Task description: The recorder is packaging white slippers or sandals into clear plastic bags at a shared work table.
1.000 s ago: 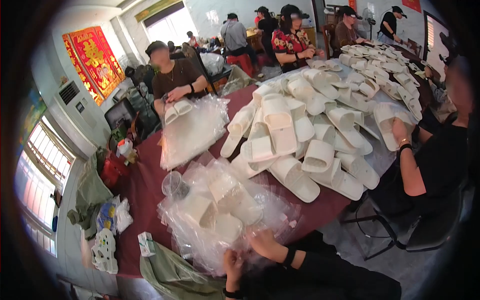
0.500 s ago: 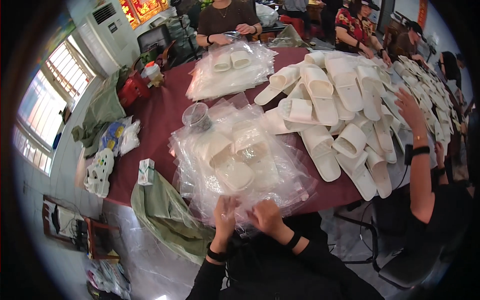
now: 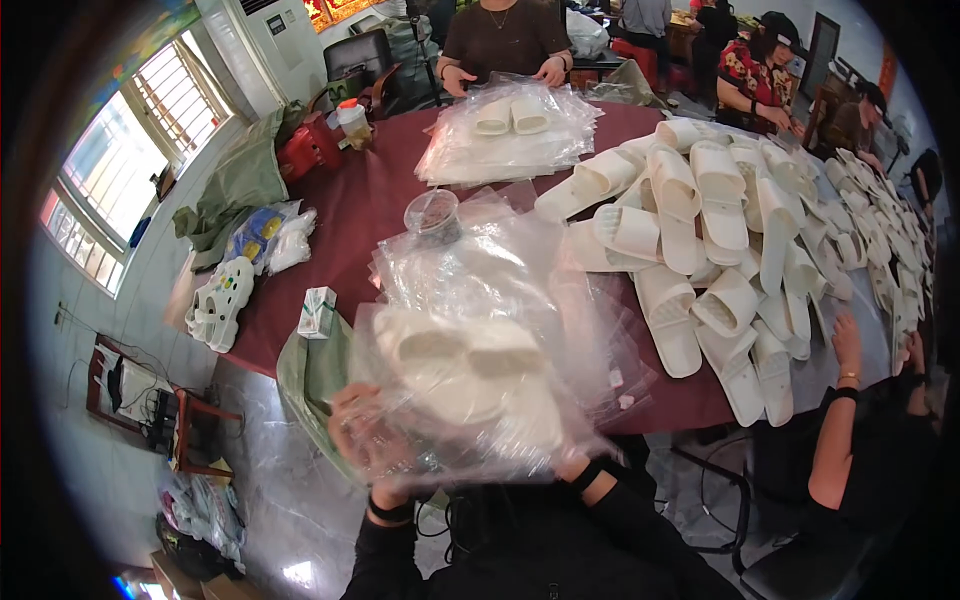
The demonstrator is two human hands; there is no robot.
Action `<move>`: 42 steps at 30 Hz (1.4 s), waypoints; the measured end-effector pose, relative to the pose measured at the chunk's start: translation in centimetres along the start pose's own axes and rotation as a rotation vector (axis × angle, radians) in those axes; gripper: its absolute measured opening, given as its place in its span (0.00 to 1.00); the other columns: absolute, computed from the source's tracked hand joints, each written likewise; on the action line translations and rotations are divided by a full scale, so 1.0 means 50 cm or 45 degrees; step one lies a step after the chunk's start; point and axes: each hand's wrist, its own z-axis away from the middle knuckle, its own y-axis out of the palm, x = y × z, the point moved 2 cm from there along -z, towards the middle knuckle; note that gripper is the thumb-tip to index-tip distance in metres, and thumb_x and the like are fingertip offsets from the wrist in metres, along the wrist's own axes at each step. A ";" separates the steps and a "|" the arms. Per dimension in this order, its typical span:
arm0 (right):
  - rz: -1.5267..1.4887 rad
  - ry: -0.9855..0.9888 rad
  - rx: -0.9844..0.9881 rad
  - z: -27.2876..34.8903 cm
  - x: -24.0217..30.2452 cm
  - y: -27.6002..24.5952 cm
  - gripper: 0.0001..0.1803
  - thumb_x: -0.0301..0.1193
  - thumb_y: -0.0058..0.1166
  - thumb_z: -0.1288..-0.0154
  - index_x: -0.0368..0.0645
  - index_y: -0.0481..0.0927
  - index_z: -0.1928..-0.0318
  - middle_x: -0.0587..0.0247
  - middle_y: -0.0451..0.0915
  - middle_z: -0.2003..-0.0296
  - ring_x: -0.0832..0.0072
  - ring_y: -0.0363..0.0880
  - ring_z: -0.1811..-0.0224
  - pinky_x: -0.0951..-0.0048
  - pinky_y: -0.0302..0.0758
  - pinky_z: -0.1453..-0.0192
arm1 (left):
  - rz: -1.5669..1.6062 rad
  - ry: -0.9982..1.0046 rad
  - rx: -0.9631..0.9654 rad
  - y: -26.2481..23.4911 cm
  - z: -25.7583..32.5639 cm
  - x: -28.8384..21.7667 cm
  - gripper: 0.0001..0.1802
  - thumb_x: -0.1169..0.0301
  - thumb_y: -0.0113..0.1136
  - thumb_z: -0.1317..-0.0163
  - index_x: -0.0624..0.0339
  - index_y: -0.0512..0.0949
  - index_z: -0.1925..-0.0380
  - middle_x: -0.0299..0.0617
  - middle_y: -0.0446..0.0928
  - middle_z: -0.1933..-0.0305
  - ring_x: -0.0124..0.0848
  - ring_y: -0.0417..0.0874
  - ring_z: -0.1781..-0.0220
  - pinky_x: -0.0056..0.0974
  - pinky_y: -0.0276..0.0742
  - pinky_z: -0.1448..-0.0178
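Note:
A pair of white slippers (image 3: 455, 385) lies inside a clear plastic bag (image 3: 400, 465), raised and tilted in front of me, smeared by motion. At the bag's left edge, my left hand (image 3: 362, 430) grips it, its blurred fingers partly seen through the film. Only a sliver of my right hand (image 3: 572, 468) shows at the lower right corner, its fingers hidden by the bag. Beneath and beyond lies a stack of clear bags (image 3: 480, 265), with a round clear tub (image 3: 432, 216) on its far left part. Loose white slippers (image 3: 665, 300) are heaped to the right.
A red tablecloth (image 3: 325, 225) covers the table. Across it, a person stands by another bag stack (image 3: 505, 155) with slippers on top. At left are a small box (image 3: 317, 312), white clogs (image 3: 220, 305) and a red container (image 3: 308, 148). Co-workers' arms (image 3: 840, 420) reach in at right.
The bagged slippers have come up off the stack toward me. My left hand has moved left to the bag's edge. The co-worker's arm at right has lowered, and the view has shifted.

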 end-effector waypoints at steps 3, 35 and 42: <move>1.779 -0.251 -0.057 -0.010 0.094 0.019 0.30 0.41 0.48 0.38 0.43 0.64 0.37 0.53 0.67 0.39 0.63 0.59 0.33 0.53 0.60 0.37 | -0.624 0.205 -0.051 -0.073 -0.017 -0.029 0.08 0.68 0.45 0.32 0.62 0.66 0.64 0.44 0.66 0.64 0.29 0.69 0.65 0.30 0.69 0.60; 1.777 -0.165 -0.108 -0.028 0.170 0.040 0.28 0.47 0.44 0.34 0.52 0.66 0.37 0.50 0.70 0.42 0.54 0.68 0.40 0.51 0.61 0.39 | 0.031 -1.081 0.514 -0.312 -0.079 0.002 0.07 0.71 0.47 0.34 0.60 0.71 0.71 0.37 0.75 0.67 0.27 0.78 0.63 0.31 0.73 0.56; 1.790 -0.178 -0.121 -0.029 0.161 0.041 0.27 0.47 0.45 0.35 0.51 0.67 0.38 0.50 0.71 0.43 0.52 0.67 0.40 0.49 0.61 0.40 | 0.385 -1.066 0.361 -0.296 -0.015 0.169 0.09 0.68 0.50 0.33 0.62 0.73 0.68 0.37 0.75 0.62 0.27 0.75 0.54 0.33 0.67 0.46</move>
